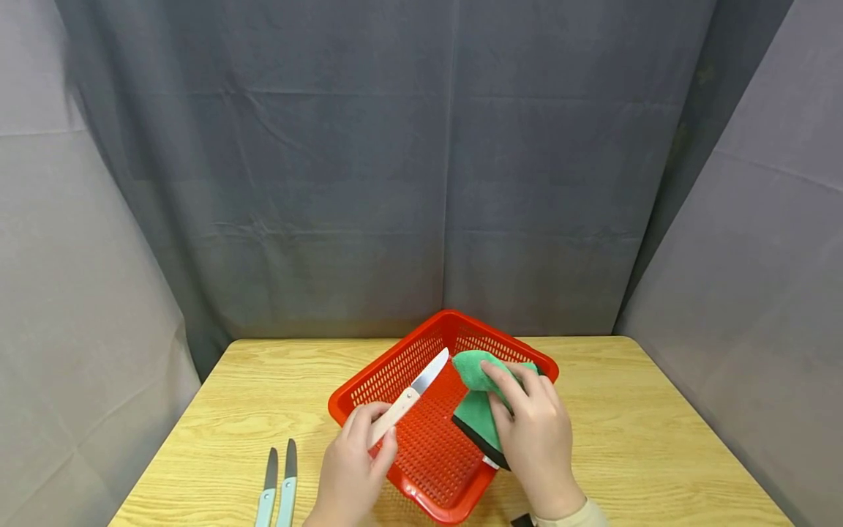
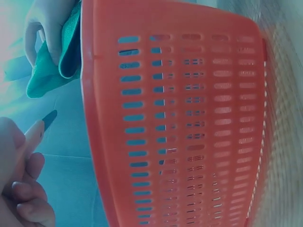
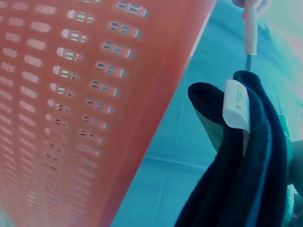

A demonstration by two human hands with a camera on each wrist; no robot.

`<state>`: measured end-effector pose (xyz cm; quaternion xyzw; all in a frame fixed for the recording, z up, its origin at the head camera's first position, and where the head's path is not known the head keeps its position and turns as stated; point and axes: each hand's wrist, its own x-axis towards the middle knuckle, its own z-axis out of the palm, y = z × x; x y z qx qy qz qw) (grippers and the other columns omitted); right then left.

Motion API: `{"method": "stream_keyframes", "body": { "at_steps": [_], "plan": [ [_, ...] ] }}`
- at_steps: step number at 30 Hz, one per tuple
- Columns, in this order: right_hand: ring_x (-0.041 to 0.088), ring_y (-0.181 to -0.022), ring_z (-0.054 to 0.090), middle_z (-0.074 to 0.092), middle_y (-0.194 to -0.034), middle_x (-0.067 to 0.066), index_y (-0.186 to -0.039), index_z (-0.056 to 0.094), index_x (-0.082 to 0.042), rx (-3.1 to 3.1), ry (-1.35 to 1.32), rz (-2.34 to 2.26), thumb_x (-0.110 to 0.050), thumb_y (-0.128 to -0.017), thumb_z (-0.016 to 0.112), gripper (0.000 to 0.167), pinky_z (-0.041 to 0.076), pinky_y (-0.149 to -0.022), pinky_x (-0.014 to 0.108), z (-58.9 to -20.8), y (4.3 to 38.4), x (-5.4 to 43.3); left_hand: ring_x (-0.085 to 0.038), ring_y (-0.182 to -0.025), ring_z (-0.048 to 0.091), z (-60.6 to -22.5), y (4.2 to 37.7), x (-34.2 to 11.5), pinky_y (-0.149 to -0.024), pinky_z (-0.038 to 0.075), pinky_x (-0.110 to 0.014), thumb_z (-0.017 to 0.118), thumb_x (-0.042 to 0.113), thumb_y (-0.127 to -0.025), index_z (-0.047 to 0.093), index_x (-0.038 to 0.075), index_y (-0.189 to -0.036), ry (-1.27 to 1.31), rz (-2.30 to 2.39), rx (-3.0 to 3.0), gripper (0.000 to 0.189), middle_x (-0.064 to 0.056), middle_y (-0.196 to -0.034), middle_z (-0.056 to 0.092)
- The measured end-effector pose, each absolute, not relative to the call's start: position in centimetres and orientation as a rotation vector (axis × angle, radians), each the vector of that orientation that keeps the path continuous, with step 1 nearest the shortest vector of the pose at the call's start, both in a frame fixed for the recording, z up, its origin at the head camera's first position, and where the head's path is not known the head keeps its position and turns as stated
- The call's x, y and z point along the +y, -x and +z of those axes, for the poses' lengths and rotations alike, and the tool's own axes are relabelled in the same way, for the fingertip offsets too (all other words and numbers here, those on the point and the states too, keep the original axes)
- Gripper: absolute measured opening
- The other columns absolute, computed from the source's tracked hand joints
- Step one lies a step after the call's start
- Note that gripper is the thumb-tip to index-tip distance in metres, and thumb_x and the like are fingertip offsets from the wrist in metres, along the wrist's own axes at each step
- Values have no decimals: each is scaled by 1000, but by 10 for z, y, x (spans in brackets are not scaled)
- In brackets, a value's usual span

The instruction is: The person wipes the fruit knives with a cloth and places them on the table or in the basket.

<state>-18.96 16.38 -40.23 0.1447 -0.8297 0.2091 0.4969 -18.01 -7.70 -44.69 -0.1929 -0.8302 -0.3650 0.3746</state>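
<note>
Left hand (image 1: 352, 468) pinches the knife handle (image 1: 396, 414), I guess so fingers clear the blade (image 1: 429, 372); right hand (image 1: 536, 432) pinches green cloth (image 1: 479, 416).

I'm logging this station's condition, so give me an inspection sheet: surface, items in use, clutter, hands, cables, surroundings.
Surface: wood-grain table, with a red basket standing on it.
Items in use: pale-handled knife, raised over the basket, its tip near a folded green cloth with dark edging; contact can't be confirmed.
Clutter: two knives with pale blue handles lying side by side, left of the basket; handle ends out of frame.
Hands: left hand grips the pale handle; right hand holds the cloth.
Cables: nothing seen.
Surroundings: dark gray fabric behind, lighter gray fabric at both sides.
</note>
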Motion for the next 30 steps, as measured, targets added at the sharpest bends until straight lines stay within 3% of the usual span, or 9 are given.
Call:
{"method": "stream_keyframes", "body": {
  "at_steps": [9,20,30],
  "plan": [
    [32,-85,66,73,-108,13,-117,77,-20,-2028,-355,524,2,-75,84,47,56,-75,47,-400,185,161,1,-67,45,-448,181,-77,-58,42,-21,74,5,-85,66,14,-113,363,-1070,-2210,30,6,-93,65],
    [31,-84,66,73,-107,13,-117,77,-21,-2016,-365,510,4,-72,86,52,56,-72,47,-401,186,160,2,-60,37,-449,182,-78,-53,37,-19,69,6,-91,65,13,-114,360,-1084,-2244,25,6,-86,58],
    [30,-83,65,74,-107,12,-117,77,-22,-2007,-372,499,4,-70,88,55,56,-72,46,-401,187,159,4,-64,41,-450,182,-77,-55,41,-19,65,6,-97,65,12,-115,410,-1087,-2240,18,10,-82,54]
  ]
}}
